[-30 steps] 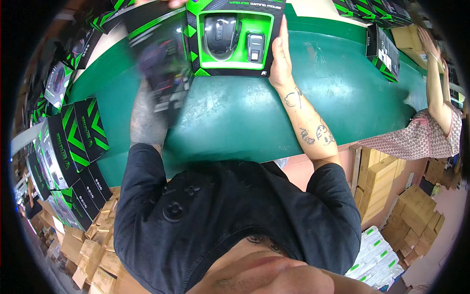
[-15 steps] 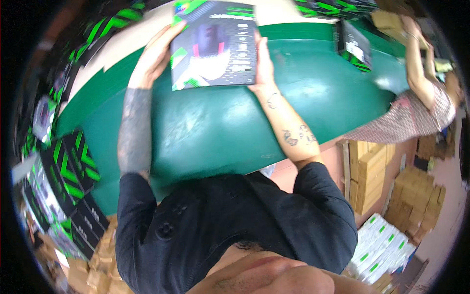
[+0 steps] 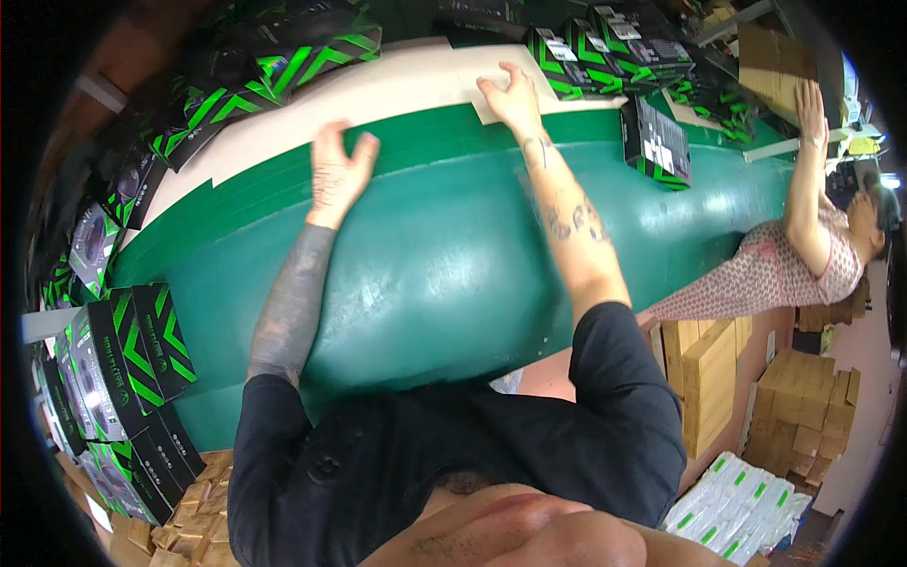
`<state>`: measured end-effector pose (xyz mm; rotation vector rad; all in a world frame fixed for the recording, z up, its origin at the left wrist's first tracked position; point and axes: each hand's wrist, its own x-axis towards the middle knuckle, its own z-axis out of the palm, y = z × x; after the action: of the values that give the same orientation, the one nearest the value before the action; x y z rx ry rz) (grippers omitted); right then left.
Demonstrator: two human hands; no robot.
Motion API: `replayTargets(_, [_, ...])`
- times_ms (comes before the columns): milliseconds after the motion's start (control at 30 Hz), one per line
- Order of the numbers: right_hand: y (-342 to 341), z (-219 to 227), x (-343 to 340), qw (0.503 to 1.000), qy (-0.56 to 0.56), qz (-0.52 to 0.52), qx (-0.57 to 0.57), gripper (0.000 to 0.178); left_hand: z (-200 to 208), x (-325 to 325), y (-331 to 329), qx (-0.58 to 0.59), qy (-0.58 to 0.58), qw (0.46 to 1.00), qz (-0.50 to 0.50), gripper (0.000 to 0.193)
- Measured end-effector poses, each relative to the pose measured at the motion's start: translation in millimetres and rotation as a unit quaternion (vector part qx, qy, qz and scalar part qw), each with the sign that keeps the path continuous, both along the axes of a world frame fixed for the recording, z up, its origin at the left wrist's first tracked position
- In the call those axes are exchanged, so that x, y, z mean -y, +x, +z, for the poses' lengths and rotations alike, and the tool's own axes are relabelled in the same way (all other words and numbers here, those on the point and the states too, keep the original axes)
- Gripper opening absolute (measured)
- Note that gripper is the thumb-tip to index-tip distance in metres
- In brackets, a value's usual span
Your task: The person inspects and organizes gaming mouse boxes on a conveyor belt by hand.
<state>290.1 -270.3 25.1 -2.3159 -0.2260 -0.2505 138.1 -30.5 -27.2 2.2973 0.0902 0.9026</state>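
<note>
My left hand (image 3: 340,173) hangs over the far edge of the green table (image 3: 435,265), slightly blurred, its thumb and fingers apart and nothing in it. Farther forward, my right hand (image 3: 513,98) is spread above a pale board strip (image 3: 416,85) that runs along the back, and it is empty too. Beyond my hands a dark box (image 3: 477,17) is partly cut off by the picture's dark rim. A row of black and green boxes (image 3: 619,49) stands just right of my right hand. One black box (image 3: 654,142) sits nearer on the green surface.
Black and green boxes (image 3: 255,80) line the far left, and more are stacked at the left end (image 3: 128,350). A co-worker (image 3: 803,222) at the right reaches toward a brown carton (image 3: 777,71). Cartons (image 3: 803,402) and white packs (image 3: 737,506) are stacked behind me on the right.
The black and green box held between both hands has left them; where it lies now I cannot tell for sure. Both hands have come apart and opened. The view has shifted, showing more of the back.
</note>
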Motion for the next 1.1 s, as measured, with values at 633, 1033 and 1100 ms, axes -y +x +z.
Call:
replayTargets(633, [16, -36, -8, 0.695, 0.675, 0.147, -0.2, 0.076, 11, 19, 9, -0.088, -0.059, 0.992, -0.066, 0.026])
replayTargets(1033, [-75, 19, -36, 0.816, 0.568, -0.063, -0.088, 0.044, 51, 38, -12, 0.106, 0.053, 0.991, -0.059, 0.072])
replayTargets(1100, [-119, 29, -38, 0.868, 0.494, 0.036, 0.021, 0.047, 75, 54, -22, 0.117, 0.099, 0.985, -0.082, 0.096])
